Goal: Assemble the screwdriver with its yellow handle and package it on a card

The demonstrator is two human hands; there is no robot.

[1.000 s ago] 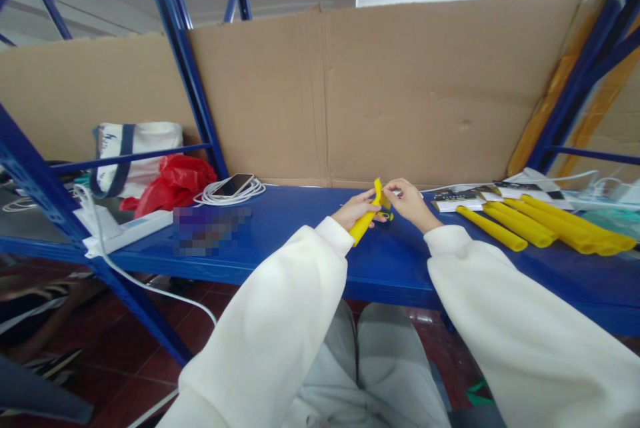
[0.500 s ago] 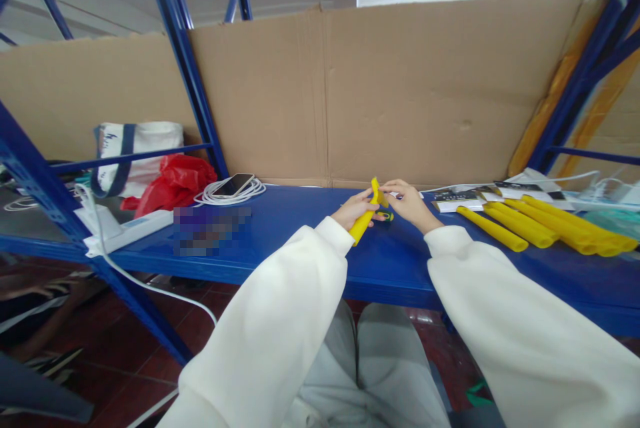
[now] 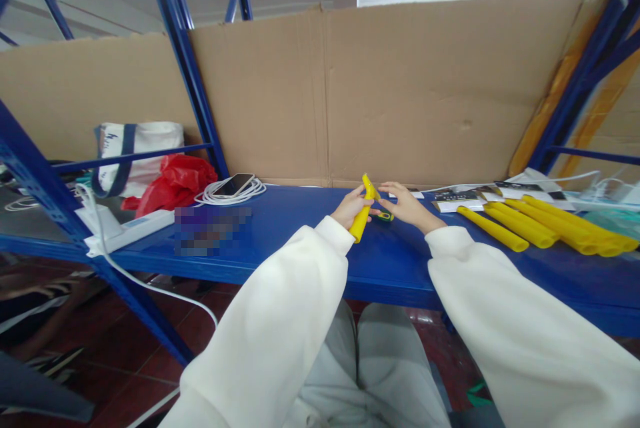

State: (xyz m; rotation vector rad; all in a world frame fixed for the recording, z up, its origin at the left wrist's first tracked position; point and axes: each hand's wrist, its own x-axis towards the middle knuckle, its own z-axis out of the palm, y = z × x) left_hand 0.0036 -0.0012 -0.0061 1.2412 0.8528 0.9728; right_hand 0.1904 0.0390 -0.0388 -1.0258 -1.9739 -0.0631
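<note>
A yellow roll (image 3: 361,223), shaped like a tube of thin sheet, stands tilted over the blue shelf top. My left hand (image 3: 347,208) is closed around its middle. At its upper right side, the fingertips of my right hand (image 3: 404,205) pinch a small yellow edge of the same roll. Just behind and below the hands lies a small green and black object (image 3: 385,216), partly covered, whose kind I cannot make out. To the right, several similar yellow rolls (image 3: 493,229) lie side by side on the shelf.
White and black printed packets (image 3: 457,201) lie behind the rolls. On the left are a phone (image 3: 237,185) on a coiled white cable (image 3: 207,196), a power strip (image 3: 135,231), a red plastic bag (image 3: 175,181) and a canvas bag (image 3: 143,135). Cardboard (image 3: 400,95) walls the back.
The yellow roll has turned slightly, its top shifting left. The flap that stuck out at its upper right now shows less. My right hand has moved only slightly.
</note>
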